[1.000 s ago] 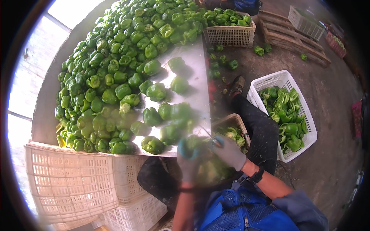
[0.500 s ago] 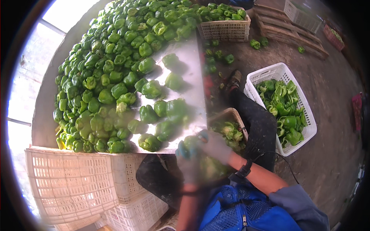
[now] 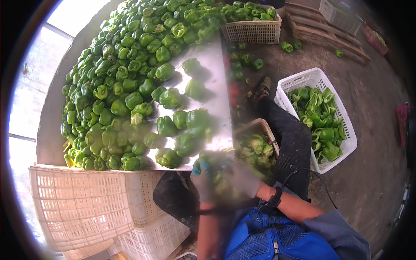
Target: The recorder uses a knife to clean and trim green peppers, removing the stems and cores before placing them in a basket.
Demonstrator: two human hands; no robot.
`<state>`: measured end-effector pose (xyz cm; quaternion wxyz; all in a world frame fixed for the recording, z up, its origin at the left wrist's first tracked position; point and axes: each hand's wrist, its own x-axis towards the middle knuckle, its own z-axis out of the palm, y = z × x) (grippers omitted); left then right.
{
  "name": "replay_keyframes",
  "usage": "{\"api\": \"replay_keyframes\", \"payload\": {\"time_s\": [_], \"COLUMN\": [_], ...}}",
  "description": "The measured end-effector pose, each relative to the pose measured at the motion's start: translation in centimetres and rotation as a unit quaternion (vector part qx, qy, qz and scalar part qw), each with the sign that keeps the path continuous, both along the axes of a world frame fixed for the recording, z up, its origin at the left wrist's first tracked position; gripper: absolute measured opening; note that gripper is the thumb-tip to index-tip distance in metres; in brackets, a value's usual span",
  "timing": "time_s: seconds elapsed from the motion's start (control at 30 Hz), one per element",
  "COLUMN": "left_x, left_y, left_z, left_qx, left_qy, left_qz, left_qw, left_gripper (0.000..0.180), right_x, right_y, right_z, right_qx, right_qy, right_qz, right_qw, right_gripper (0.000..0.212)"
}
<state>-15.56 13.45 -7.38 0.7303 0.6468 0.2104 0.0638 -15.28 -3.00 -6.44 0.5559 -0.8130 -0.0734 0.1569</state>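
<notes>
One blurred green bell pepper fills the grey-gloved left hand; the grey-gloved right hand, now closer, joins in, its hold unclear.

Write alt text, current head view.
Gloved left hand and right hand close together by a metal table heaped with green peppers, their grip too blurred to read. Near them sits a tan crate of scraps; farther right, a white crate of cut peppers.
</notes>
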Motion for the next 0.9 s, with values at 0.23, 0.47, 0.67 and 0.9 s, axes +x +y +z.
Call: {"api": "replay_keyframes", "payload": {"time_s": [0.23,0.47,0.67,0.9], "left_x": [0.0,0.3,0.5,-0.6], "left_y": [-0.5,-0.6,-0.5,0.1], "left_z": [0.2,0.8,1.4,1.2], "left_qx": [-0.032,0.037,0.017,-0.042], "left_qy": [-0.002,0.01,0.023,0.005], "left_qz": [0.023,-0.005,-0.029,-0.033], "left_qw": [0.999,0.999,0.999,0.999], "left_gripper": [0.033,0.025,0.026,0.027], "right_x": [0.0,0.7,1.2,4.3], "right_y": [1.9,2.7,2.2,0.4], "right_z": [-1.5,-2.2,-4.1,-5.0], "right_qx": [-0.101,-0.229,-0.206,0.108], "right_qy": [-0.073,-0.2,-0.148,0.023], "right_qz": [0.04,0.078,0.109,0.113], "right_qw": [0.991,0.95,0.961,0.987], "right_gripper": [0.045,0.044,0.043,0.049]}}
